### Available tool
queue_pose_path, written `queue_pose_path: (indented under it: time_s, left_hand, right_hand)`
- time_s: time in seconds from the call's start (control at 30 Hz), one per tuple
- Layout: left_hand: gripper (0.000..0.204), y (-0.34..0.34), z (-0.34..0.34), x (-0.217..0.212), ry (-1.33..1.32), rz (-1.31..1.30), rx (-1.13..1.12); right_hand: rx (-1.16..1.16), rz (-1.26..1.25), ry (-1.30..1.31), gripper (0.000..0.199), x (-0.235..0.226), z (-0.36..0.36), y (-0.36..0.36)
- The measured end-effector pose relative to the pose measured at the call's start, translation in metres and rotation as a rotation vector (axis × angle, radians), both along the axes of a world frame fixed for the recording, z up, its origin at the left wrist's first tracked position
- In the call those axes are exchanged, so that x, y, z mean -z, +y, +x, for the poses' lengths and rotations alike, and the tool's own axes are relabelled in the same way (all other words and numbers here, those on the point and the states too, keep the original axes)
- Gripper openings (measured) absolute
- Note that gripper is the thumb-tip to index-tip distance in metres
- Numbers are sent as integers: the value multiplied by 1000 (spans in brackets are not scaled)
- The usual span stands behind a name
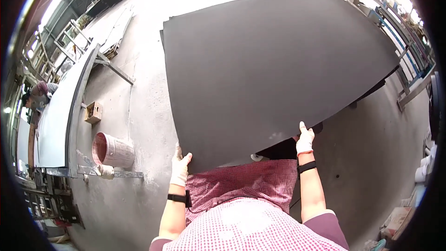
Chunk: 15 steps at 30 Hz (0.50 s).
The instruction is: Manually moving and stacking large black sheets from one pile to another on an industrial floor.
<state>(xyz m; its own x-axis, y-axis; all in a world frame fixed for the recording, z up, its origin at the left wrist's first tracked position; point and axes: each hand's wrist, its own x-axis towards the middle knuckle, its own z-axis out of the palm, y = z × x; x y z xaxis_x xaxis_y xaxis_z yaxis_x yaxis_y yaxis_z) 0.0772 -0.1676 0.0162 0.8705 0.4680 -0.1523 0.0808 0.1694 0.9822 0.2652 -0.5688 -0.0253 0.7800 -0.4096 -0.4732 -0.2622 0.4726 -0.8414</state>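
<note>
A large dark grey sheet (274, 69) spreads out before me, its near edge close to my checked apron (241, 181). My left hand (180, 166), in a pale glove, grips the sheet at its near left corner, thumb on top. Farther right along the near edge, my gloved right hand (304, 139) holds the sheet with its thumb laid over the rim; the fingers beneath are hidden. More dark sheet edges peek out below at the far left corner and along the right side. Both wrists wear black bands.
On the left stands a metal-framed table with a pale panel (58, 116), a person (42, 94) bending over its far side. A stained bucket (114, 150) lies tipped near its legs, beside a small wooden box (93, 112). Metal racks (404, 56) line the right.
</note>
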Motion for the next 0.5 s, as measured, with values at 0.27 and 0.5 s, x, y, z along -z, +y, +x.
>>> queue_pose_path:
  time_s: [0.27,0.5]
  left_hand:
    - [70,-9,64,44,-9,58,-27]
    - [52,10,39,53,-150,-399,-215]
  right_hand:
    - [-107,-316,157,36,-5,46,7]
    - [-414,-264,229,47,-8,20,21]
